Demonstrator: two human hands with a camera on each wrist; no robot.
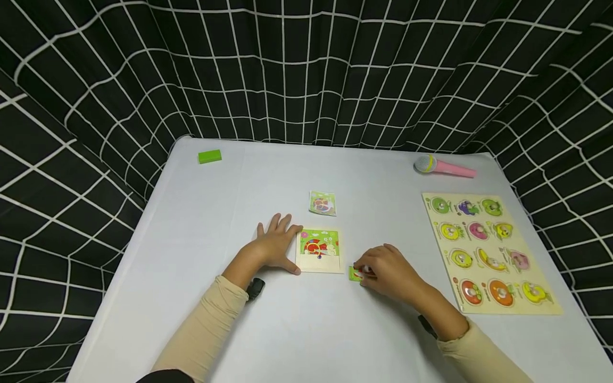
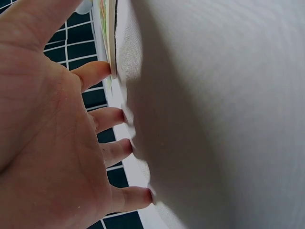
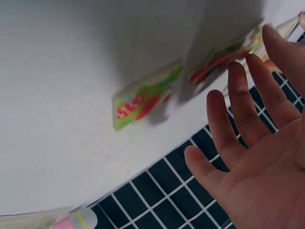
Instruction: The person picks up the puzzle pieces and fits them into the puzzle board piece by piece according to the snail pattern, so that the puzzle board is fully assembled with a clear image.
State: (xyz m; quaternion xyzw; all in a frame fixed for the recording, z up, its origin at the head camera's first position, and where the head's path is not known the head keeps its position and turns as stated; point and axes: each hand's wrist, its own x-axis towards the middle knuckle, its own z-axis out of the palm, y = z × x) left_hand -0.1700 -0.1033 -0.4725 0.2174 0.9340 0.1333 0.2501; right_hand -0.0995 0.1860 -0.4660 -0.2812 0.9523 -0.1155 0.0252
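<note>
A small square wooden picture puzzle (image 1: 320,265) lies on the white table, its upper part filled with a green and red picture, its lower strip bare wood. My left hand (image 1: 273,249) rests at its left side, fingers spread and straight, index finger and thumb at the two left corners. Beside the puzzle's lower right, my right hand (image 1: 390,272) pinches a green and red puzzle piece (image 3: 224,61) between thumb and fingertips. Another green piece with red shapes (image 3: 147,99) lies on the table near those fingers in the right wrist view.
A small picture card (image 1: 323,203) lies beyond the puzzle. At the right is a wooden fruit peg board (image 1: 488,252), with a pink toy microphone (image 1: 445,166) behind it. A green block (image 1: 209,156) sits far left. Black grid-patterned cloth (image 1: 287,69) hangs behind the table.
</note>
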